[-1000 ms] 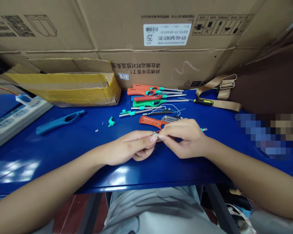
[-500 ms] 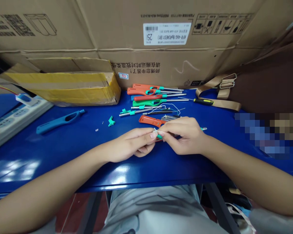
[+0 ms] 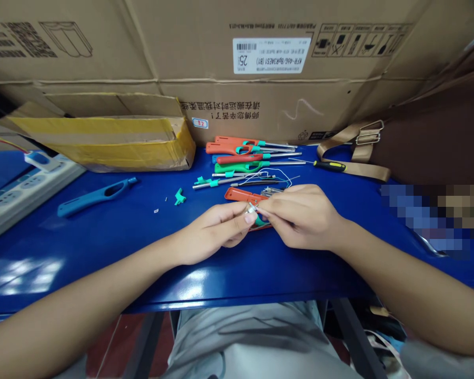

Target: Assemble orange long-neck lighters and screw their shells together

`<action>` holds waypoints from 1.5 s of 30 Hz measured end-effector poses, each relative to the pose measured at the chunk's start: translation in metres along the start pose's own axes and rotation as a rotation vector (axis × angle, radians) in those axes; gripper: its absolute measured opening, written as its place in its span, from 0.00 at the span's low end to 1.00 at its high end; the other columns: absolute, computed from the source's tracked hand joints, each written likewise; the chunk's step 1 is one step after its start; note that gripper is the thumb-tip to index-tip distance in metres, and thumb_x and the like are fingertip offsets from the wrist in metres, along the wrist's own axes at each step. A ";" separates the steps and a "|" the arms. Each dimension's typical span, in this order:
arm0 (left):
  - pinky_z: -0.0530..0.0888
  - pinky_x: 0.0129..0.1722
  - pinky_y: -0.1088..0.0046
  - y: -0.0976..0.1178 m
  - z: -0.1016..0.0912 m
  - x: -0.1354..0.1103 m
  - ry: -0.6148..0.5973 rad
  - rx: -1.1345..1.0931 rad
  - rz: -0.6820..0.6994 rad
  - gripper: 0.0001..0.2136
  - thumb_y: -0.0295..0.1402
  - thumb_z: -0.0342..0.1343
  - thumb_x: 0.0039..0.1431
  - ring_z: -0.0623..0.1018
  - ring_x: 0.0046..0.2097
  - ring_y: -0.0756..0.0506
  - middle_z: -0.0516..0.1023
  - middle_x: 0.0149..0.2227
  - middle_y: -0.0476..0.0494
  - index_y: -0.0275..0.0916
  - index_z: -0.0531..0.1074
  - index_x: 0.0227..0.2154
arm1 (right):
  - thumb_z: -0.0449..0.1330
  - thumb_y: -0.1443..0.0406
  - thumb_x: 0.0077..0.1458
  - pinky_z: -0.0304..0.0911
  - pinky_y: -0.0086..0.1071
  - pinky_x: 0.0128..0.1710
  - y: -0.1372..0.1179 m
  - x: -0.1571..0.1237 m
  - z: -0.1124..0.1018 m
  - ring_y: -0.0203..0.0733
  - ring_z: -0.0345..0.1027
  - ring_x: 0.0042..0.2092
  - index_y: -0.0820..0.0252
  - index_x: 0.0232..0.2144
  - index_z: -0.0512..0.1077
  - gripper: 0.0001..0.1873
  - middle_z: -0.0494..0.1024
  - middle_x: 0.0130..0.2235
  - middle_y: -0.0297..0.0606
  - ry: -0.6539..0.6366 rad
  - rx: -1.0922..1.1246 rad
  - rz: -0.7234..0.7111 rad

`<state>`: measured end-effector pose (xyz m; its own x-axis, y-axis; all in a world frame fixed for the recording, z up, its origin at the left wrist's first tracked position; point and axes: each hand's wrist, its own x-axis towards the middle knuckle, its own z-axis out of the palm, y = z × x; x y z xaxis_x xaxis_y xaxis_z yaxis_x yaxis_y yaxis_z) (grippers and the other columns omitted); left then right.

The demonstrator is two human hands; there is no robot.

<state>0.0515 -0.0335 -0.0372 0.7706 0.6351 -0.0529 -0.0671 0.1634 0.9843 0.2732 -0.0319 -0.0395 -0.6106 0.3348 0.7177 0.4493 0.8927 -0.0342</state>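
My left hand (image 3: 215, 231) is closed, pinching a small whitish, metallic-looking part (image 3: 251, 209) between thumb and forefinger. Fingertips of my right hand (image 3: 310, 216) are pressed together against the right side of that part; whatever they hold is too small to make out. Just behind the hands lies an opened orange lighter casing (image 3: 240, 195). Below the fingers shows a teal piece (image 3: 260, 219) in an orange shell, partly covered by my right hand. A teal trigger (image 3: 179, 197) and a tiny white piece (image 3: 156, 211) rest left of my hands.
Several long-necked lighters (image 3: 237, 149) lie at the back, with metal tubes and a white wire (image 3: 286, 176) before them. A blue lighter casing (image 3: 97, 198) and power strip (image 3: 31, 184) are left. A screwdriver (image 3: 329, 166) and strap (image 3: 363, 150) lie right; a taped carton (image 3: 142, 142) stands behind.
The small part between my fingertips is tilted differently and shows more. My right hand has turned slightly, its fingertips shifting a little on the part. The things on the table stay put.
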 end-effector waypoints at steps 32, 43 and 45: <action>0.51 0.20 0.80 -0.004 0.004 -0.005 -0.073 -0.071 -0.007 0.17 0.41 0.51 0.72 0.53 0.23 0.56 0.54 0.23 0.57 0.37 0.61 0.28 | 0.60 0.72 0.61 0.67 0.28 0.31 -0.001 -0.006 0.009 0.33 0.73 0.28 0.58 0.37 0.73 0.05 0.81 0.28 0.31 0.085 0.167 -0.004; 0.54 0.23 0.75 -0.002 -0.001 -0.009 -0.050 0.409 0.226 0.14 0.40 0.49 0.73 0.56 0.25 0.54 0.57 0.24 0.55 0.37 0.65 0.31 | 0.63 0.68 0.63 0.64 0.27 0.29 -0.003 0.008 -0.007 0.32 0.67 0.29 0.64 0.31 0.76 0.07 0.77 0.28 0.37 -0.067 0.627 0.196; 0.55 0.23 0.75 -0.001 -0.002 -0.008 -0.058 0.450 0.267 0.14 0.38 0.49 0.73 0.56 0.25 0.54 0.57 0.24 0.56 0.38 0.64 0.31 | 0.64 0.68 0.62 0.62 0.27 0.28 -0.003 0.010 -0.007 0.31 0.65 0.28 0.65 0.30 0.76 0.07 0.76 0.27 0.36 -0.108 0.752 0.273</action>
<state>0.0443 -0.0374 -0.0380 0.7984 0.5655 0.2067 0.0033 -0.3473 0.9377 0.2702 -0.0330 -0.0278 -0.6193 0.5632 0.5470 0.0554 0.7263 -0.6851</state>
